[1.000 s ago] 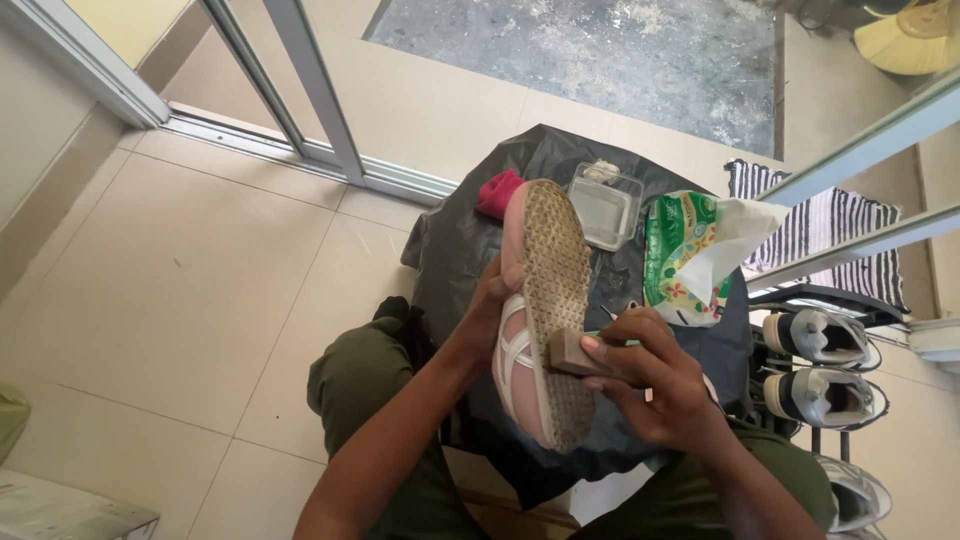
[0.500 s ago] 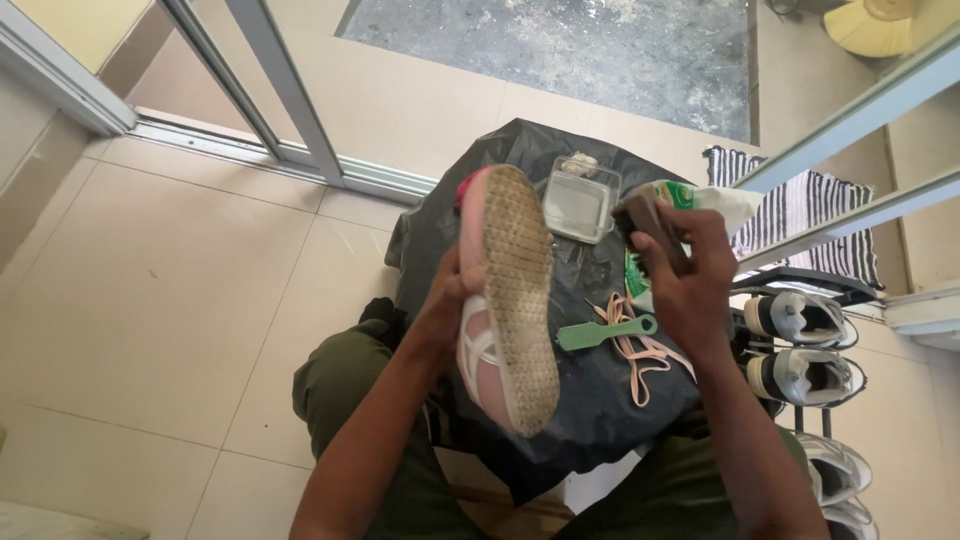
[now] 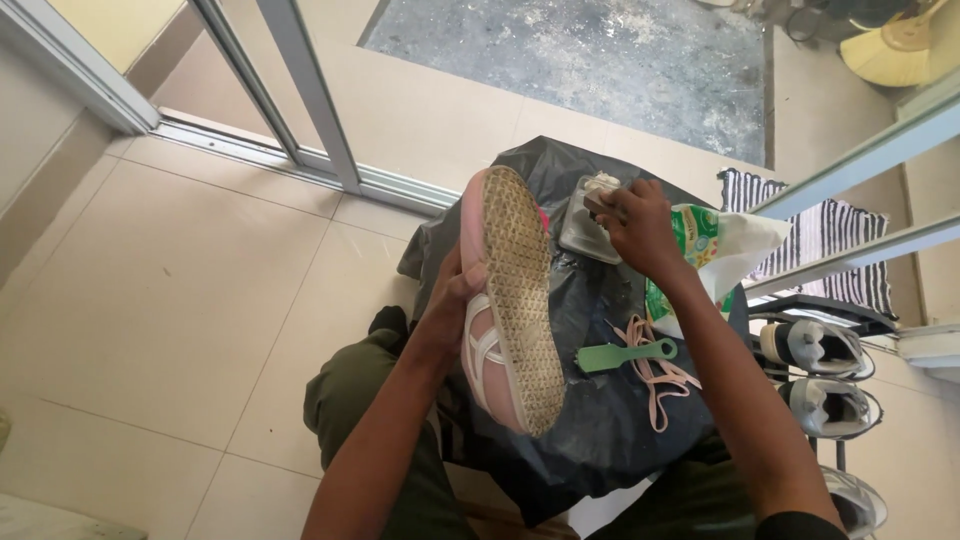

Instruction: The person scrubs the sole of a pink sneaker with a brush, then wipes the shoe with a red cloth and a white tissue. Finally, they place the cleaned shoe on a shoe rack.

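Shoe point(image 3: 505, 300) tipped sole-up for cleaning.
Left hand point(image 3: 455, 295) grips its side; right hand point(image 3: 635, 225) pinches something small over the tub point(image 3: 585, 235).

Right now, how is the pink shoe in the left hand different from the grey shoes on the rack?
The pink shoe is held up in the left hand with its dirty sole facing the camera; the grey shoes sit on the rack at the right. The pink shoe has no laces in view, and loose pink laces lie beside it; the grey shoes look laced. Both are sneakers.
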